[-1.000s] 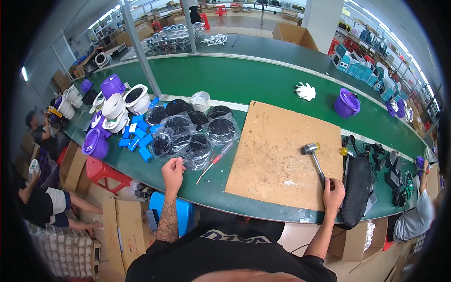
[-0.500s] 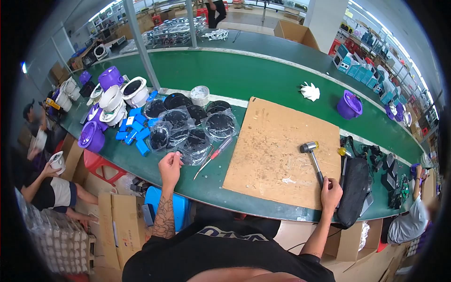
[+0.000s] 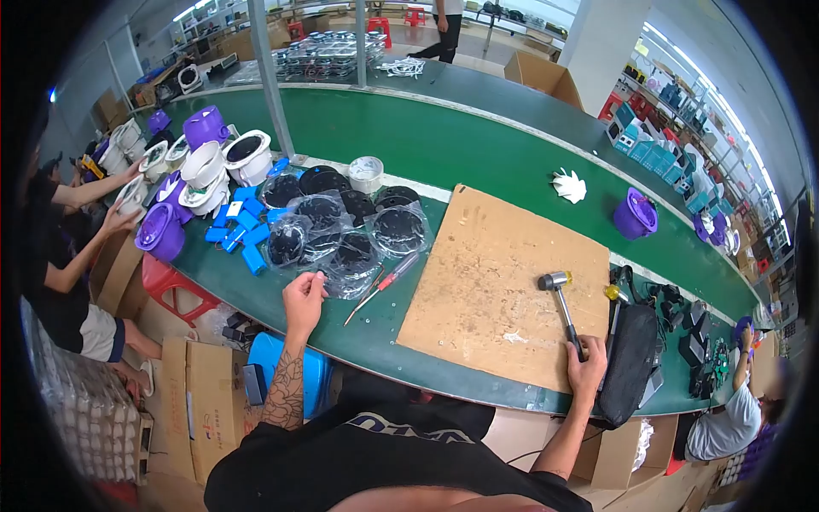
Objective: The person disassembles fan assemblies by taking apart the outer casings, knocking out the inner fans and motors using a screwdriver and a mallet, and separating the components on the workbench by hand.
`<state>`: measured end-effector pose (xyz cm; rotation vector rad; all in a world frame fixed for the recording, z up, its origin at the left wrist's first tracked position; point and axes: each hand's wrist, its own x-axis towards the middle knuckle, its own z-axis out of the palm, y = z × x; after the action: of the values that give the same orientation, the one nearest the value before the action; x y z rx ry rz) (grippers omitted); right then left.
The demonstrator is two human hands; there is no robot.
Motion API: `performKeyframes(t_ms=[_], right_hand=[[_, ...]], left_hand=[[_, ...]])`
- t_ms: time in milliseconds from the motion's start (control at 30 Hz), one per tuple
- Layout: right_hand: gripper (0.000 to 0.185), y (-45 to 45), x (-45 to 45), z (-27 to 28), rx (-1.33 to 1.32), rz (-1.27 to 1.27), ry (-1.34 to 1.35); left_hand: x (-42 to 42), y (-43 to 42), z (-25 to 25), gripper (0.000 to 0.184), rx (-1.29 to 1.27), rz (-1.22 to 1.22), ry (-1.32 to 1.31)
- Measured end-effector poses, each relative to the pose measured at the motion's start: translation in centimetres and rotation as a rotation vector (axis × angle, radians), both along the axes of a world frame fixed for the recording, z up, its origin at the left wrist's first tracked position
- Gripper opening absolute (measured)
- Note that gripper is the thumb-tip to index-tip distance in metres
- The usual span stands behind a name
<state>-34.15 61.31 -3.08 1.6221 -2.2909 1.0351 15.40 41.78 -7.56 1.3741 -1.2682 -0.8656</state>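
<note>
My left hand (image 3: 304,300) is closed in a pinch at the table's front edge, beside the plastic-bagged black discs (image 3: 354,252); whatever its fingertips hold, if anything, is too small to make out. A red-handled screwdriver (image 3: 389,279) lies just right of it. On the right, my right hand (image 3: 588,369) has its fingers closed around the handle end of a hammer (image 3: 570,320). The hammer's head rests over a worn cardboard sheet (image 3: 478,273). Beside this hand are a black pouch (image 3: 630,363) and a yellow-handled tool (image 3: 613,293).
Blue wrapped blocks (image 3: 246,224), white housings (image 3: 205,166) and purple housings (image 3: 160,232) crowd the left side. A white tub (image 3: 366,173) stands behind the discs. On the green belt (image 3: 478,145) are a white fan wheel (image 3: 568,185) and a purple pot (image 3: 636,213). Co-workers sit at both sides.
The view has shifted slightly; my hands and the hammer keep nearly the same places on the table. The left co-worker's arms now reach toward the white housings. A person in the background has walked right.
</note>
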Motion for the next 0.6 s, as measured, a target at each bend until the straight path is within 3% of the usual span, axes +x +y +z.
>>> performKeyframes(t_ms=[600], right_hand=[[0.010,-0.1,-0.9,-1.2,-0.105,-0.046,-0.051]], left_hand=[[0.1,0.0,0.0,0.024,-0.021,0.009,-0.026]])
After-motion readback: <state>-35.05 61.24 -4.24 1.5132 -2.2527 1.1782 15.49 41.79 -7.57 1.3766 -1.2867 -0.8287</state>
